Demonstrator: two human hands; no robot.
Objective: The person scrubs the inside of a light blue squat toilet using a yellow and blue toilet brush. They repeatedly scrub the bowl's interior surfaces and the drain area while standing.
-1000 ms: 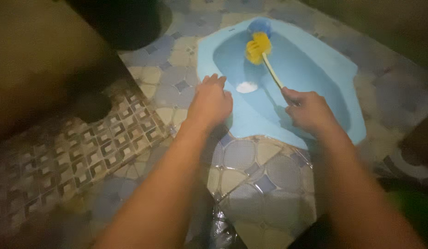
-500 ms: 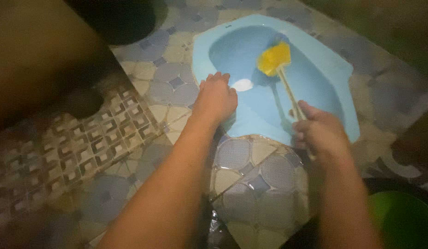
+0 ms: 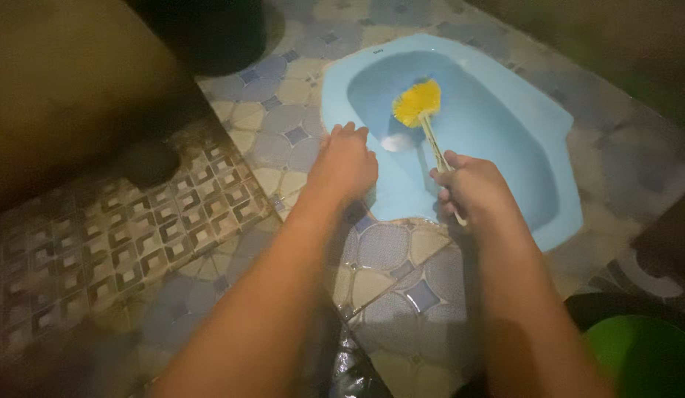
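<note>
While the right hand was clamped around the pale handle, the toilet brush sat inside the blue squat pan, bristle head low in the bowl toward 12 o'clock from the fist.

Handling, my read: light, plastic, stiff thin shaft with soft springy bristles. Handle probably wet, so likely slippery. Best grip is where it was taken, near the butt end of the shaft, fist fully closed; a short stub of handle stuck out below the hand at about 5 o'clock.

Looks: yellow bristle head, rounded and bushy, cream-coloured straight shaft running from the head down to the fist. Some motion blur, finer detail not readable.

Left hand was flat, palm down, on the pan's rim at the brush's 8 o'clock, fingers together and extended, holding nothing. Small white patch on the bowl wall just beside its fingertips; foam or glare, couldn't tell.

Further out: patterned tile floor around the pan, a different brown geometric tile section at 9 o'clock, dark round container at 11 o'clock, green bucket at 5 o'clock near the frame corner. Lighting dim throughout.
</note>
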